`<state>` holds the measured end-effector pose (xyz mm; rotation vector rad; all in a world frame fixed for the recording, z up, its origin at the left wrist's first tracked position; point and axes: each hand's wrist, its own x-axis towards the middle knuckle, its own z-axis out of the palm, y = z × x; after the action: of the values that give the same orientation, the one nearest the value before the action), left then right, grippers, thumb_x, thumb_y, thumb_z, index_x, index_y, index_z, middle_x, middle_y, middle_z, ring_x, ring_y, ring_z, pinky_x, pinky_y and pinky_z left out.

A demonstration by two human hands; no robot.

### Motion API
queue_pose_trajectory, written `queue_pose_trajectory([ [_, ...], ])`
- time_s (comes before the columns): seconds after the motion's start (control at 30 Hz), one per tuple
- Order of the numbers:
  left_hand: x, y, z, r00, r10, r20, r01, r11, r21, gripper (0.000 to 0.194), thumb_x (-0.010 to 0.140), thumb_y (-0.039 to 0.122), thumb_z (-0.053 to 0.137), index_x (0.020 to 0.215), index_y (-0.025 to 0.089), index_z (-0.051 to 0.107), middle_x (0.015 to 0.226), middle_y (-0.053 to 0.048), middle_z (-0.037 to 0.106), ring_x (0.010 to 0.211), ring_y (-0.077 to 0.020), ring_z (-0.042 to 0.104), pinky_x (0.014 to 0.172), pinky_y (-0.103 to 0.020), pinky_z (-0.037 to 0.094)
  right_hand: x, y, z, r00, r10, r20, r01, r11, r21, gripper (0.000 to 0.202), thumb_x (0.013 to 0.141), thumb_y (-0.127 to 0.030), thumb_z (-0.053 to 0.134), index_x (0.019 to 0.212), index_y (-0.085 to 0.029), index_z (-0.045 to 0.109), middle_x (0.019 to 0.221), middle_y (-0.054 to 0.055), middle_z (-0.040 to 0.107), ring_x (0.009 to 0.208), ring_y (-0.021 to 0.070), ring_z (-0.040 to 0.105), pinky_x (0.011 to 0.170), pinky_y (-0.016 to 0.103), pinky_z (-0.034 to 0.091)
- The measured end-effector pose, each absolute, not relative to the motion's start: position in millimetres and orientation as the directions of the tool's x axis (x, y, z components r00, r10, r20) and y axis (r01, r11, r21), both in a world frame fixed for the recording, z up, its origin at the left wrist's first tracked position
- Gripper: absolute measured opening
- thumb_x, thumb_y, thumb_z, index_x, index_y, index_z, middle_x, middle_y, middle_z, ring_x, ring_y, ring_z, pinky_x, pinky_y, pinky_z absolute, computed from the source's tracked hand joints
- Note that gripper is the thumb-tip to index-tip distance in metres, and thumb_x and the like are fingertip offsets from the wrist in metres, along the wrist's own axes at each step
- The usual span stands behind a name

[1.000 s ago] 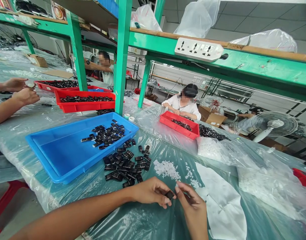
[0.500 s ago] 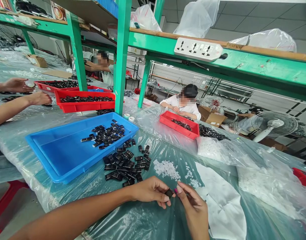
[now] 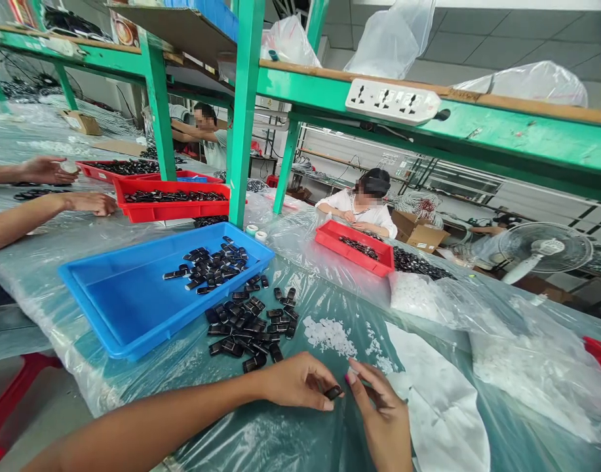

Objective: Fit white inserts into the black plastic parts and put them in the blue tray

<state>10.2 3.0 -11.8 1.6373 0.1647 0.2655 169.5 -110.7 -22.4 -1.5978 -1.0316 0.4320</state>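
My left hand pinches a small black rectangular plastic piece between thumb and fingers, low over the table. Just to its right, apart from that piece, my right hand has thumb and forefinger closed on what looks like a small white piece, mostly covered by the fingertips. Beyond my hands lies a loose pile of black pieces. A scatter of small white bits is heaped right of that pile. The blue tray behind on the left holds more black pieces at its far end.
Beside my right hand lies a white sheet, with clear bags of white bits further right. Red bins of black pieces stand back left, near a co-worker's hands. Another red bin fronts a person. A green post rises behind the tray.
My hands have drawn slightly apart, and the black piece has turned in my left fingers. At the left, the co-worker's hands have shifted right. The whole view has moved a little.
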Motion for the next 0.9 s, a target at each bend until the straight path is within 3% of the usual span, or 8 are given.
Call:
queue_pose_trajectory([
  [0.13, 9, 1, -8, 0.949, 0.291, 0.123, -0.012, -0.356, 0.935, 0.036, 0.068, 0.040, 0.072, 0.097, 0.019, 0.069, 0.089, -0.005, 0.068, 0.082, -0.0194, 0.061, 0.073, -0.026, 0.046, 171, -110, -24, 0.515, 0.802, 0.301, 0.454, 0.043, -0.890, 0.031, 0.073, -0.043, 0.064, 0.094, -0.022, 0.072, 0.104, 0.008, 0.064, 0.092, 0.0244, 0.061, 0.075, 0.031, 0.052],
  [0.23, 10, 1, -7, 0.937, 0.301, 0.180, 0.033, -0.587, 0.809, 0.030, 0.066, 0.039, 0.074, 0.090, 0.021, 0.070, 0.082, -0.003, 0.067, 0.079, -0.0187, 0.058, 0.071, -0.025, 0.043, 172, -110, -23, 0.509, 0.798, 0.322, 0.484, 0.043, -0.874, 0.031, 0.074, -0.043, 0.063, 0.095, -0.022, 0.072, 0.104, 0.008, 0.064, 0.093, 0.0242, 0.061, 0.076, 0.031, 0.051],
  [0.33, 11, 2, -9, 0.931, 0.293, 0.219, 0.052, -0.699, 0.713, 0.030, 0.067, 0.040, 0.073, 0.090, 0.021, 0.068, 0.081, -0.002, 0.065, 0.079, -0.0185, 0.056, 0.072, -0.025, 0.040, 172, -109, -24, 0.502, 0.802, 0.325, 0.502, 0.037, -0.864, 0.031, 0.075, -0.043, 0.062, 0.095, -0.022, 0.071, 0.105, 0.008, 0.063, 0.094, 0.0240, 0.060, 0.077, 0.031, 0.051],
  [0.7, 13, 3, -17, 0.947, 0.237, 0.217, 0.034, -0.744, 0.667, 0.030, 0.070, 0.038, 0.071, 0.095, 0.021, 0.067, 0.084, -0.003, 0.066, 0.078, -0.0190, 0.058, 0.071, -0.026, 0.041, 173, -108, -27, 0.500, 0.814, 0.297, 0.516, -0.004, -0.857, 0.031, 0.077, -0.045, 0.060, 0.098, -0.025, 0.071, 0.109, 0.007, 0.062, 0.099, 0.0241, 0.059, 0.080, 0.031, 0.050],
  [0.9, 11, 1, -11, 0.941, 0.279, 0.189, -0.009, -0.540, 0.842, 0.032, 0.073, 0.037, 0.069, 0.098, 0.018, 0.068, 0.085, -0.006, 0.066, 0.075, -0.0175, 0.058, 0.064, -0.023, 0.043, 176, -107, -30, 0.507, 0.805, 0.308, 0.507, 0.011, -0.862, 0.032, 0.076, -0.045, 0.059, 0.097, -0.024, 0.071, 0.107, 0.007, 0.064, 0.100, 0.0248, 0.059, 0.084, 0.034, 0.048],
])
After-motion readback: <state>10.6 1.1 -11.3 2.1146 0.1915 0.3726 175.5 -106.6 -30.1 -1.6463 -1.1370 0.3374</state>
